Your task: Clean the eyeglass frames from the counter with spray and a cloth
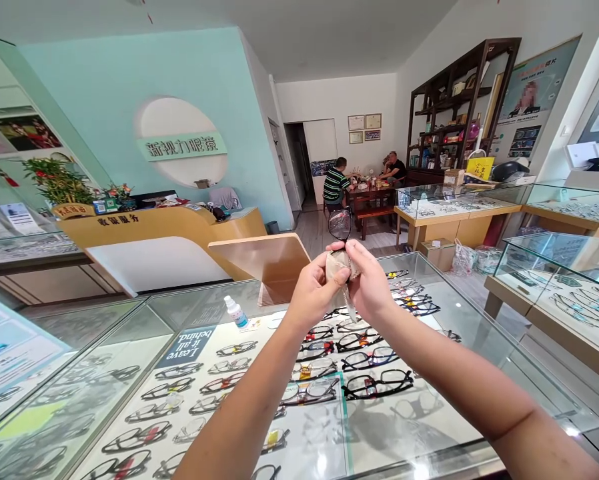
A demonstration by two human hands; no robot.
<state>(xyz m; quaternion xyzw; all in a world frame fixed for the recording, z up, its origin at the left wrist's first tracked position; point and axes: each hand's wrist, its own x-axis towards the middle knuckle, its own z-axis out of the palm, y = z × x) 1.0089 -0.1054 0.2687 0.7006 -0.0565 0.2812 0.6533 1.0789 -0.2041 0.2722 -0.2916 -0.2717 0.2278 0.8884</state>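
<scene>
One pair of dark-rimmed glasses is held in the air by both our hands, above the far half of the glass-topped desk. We have it turned on end, one lens sticking up clear of the skin, the other hidden among cloth and fingers. Our left hand has its fingers closed on a pale cloth, thumb pressed across it; our right hand has its fingers gripping the glasses from the other side, as far as we can tell. The cloth probably serves to part bare fingers from the lens, and two hands likely steady so slight a frame. Near the desk's far edge, left of our hands, stands a white bottle, placed, we judge, close by yet out of our way. Beside it, at that same edge, a tilted brown board blocks part of the view beyond. A blue-grey card nearer the left edge reads upside down to us, presumably laid to face somebody opposite. Rows of spectacles seem to lie under the glass, which would bar direct reach, and our forearms cover some of them.
</scene>
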